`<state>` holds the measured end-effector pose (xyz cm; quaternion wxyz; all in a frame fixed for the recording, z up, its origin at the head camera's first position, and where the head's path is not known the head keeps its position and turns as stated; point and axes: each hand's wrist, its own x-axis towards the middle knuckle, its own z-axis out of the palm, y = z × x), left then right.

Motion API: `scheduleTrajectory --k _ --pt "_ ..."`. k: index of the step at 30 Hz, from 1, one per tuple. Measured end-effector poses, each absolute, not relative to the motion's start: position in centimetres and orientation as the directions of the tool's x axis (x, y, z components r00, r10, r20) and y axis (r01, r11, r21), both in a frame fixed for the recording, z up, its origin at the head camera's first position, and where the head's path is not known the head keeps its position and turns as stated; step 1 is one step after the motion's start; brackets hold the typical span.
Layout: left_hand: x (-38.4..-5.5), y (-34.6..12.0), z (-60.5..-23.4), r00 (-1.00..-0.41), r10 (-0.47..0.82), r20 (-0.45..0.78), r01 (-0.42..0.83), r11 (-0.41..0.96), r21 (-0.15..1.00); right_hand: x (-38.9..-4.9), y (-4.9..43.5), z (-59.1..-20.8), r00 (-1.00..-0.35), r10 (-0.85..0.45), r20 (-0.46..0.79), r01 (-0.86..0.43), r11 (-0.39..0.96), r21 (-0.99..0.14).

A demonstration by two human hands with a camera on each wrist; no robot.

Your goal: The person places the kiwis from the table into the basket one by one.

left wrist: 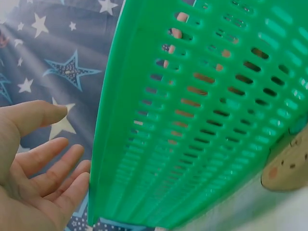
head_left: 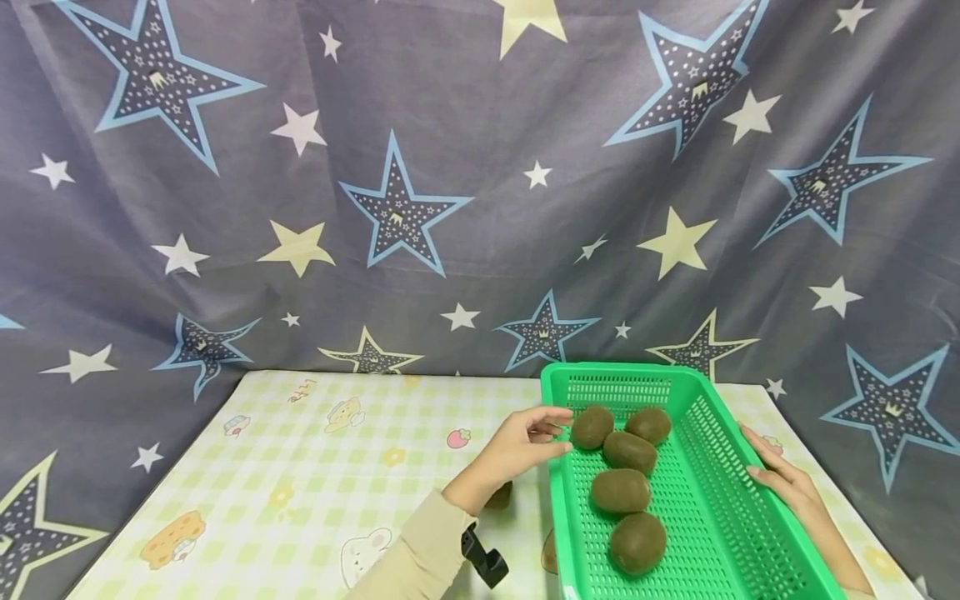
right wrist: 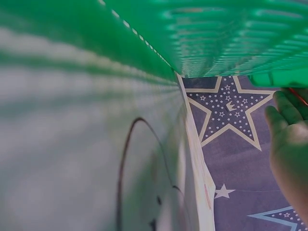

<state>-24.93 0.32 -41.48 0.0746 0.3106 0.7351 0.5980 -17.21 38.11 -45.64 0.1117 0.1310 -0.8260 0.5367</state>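
A green plastic basket (head_left: 558, 500) stands on the table, with several brown kiwifruits (head_left: 621, 491) in its left half. At its left rim is my left hand (head_left: 521, 446), fingers loosely bent and thumb apart, holding nothing; its fingertips come up to the rim beside the far left kiwifruit (head_left: 592, 427). The left wrist view shows that hand (left wrist: 48, 173) palm up outside the basket wall (left wrist: 144, 120). My right hand (head_left: 787, 482) lies along the outside of the right rim with extended fingers. In the right wrist view, the right hand (right wrist: 293, 139) reaches up beneath the rim.
A dark brown thing (head_left: 498, 496) sits on the table, partly hidden behind my left wrist. The checked tablecloth (head_left: 315, 475) carries printed cartoon figures. Behind the table hangs a grey curtain (head_left: 480, 167) with stars. A black strap mount (head_left: 483, 557) is on my left wrist.
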Motion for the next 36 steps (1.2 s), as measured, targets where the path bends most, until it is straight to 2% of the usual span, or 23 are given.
scheduleTrajectory --k 7,12,16,25,31,36 --pt "-23.7 -2.4 -39.5 -0.793 0.537 0.288 0.376 0.058 0.925 -17.3 38.2 -45.7 -0.938 -0.098 0.332 -0.343 0.392 -0.854" --pt "-24.0 -4.2 -40.4 -0.811 0.511 0.283 0.385 0.104 0.917 -17.2 38.1 -45.6 -0.936 -0.091 0.34 -0.346 0.414 -0.842" --pt "-24.9 -5.5 -42.6 -0.817 0.51 0.27 0.388 0.14 0.911 -17.1 38.0 -45.5 -0.943 -0.084 0.323 -0.326 0.442 -0.836" --pt "-26.0 -8.1 -45.8 -0.793 0.583 0.178 0.353 0.201 0.914 -17.2 38.0 -45.5 -0.944 -0.081 0.319 -0.32 0.44 -0.839" --pt "-26.4 -9.3 -46.9 -0.811 0.577 0.098 0.271 0.223 0.936 -17.2 38.0 -45.4 -0.942 -0.088 0.323 -0.328 0.433 -0.839" --pt "-26.8 -10.0 -47.7 -0.781 0.624 0.02 0.208 0.229 0.951 -17.1 38.0 -45.4 -0.953 -0.079 0.292 -0.297 0.425 -0.855"
